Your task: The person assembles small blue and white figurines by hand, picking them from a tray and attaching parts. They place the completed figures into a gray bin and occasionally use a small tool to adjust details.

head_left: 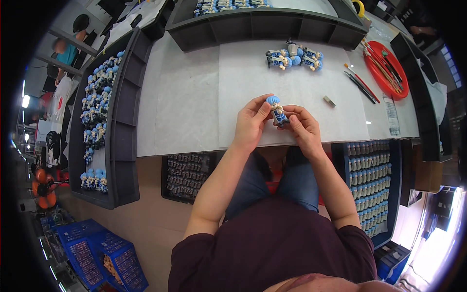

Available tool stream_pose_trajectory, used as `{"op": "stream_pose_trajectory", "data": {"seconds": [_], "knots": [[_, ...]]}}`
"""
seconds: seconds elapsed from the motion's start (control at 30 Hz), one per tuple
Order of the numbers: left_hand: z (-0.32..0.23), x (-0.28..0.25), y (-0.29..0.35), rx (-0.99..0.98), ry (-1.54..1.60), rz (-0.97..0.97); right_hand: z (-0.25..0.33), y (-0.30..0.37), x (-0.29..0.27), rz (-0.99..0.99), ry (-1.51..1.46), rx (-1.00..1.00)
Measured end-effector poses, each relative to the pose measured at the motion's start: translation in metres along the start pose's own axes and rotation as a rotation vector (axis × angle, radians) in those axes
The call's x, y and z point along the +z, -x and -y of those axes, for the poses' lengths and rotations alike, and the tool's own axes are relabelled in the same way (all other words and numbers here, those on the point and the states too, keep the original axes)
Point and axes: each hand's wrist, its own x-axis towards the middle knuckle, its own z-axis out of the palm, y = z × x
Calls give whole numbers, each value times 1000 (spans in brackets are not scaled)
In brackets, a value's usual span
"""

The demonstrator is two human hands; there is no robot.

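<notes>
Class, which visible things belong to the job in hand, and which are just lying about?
Probably the job's:
blue-haired plastic figurine, held by left hand and right hand
similar figurines on the white table

Apparently lying about:
grey rectangular block
orange-bladed fan
blue plastic crates

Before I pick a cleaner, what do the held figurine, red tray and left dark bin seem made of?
Figurine: probably smooth plastic, from its moulded hair. Red tray: likely smooth plastic, from its even colour. Dark bin: likely matt plastic, from its dull, ribbed walls.
</notes>
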Motion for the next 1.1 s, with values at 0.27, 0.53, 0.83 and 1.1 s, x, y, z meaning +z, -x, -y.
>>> {"op": "stream_pose_trajectory", "data": {"seconds": [0.27, 0.53, 0.83, 1.1], "knots": [[2, -4, -1, -16, 32, -45, 4, 2, 1, 7, 71, 39], [1, -3, -1, -24, 35, -59, 2, 3, 6, 35, 144, -9], [0, -5, 1, -21, 39, -12, 2, 4, 6, 10, 103, -4], [1, -6, 1, -34, 41, -20, 5, 4, 8, 13, 123, -2]]}}
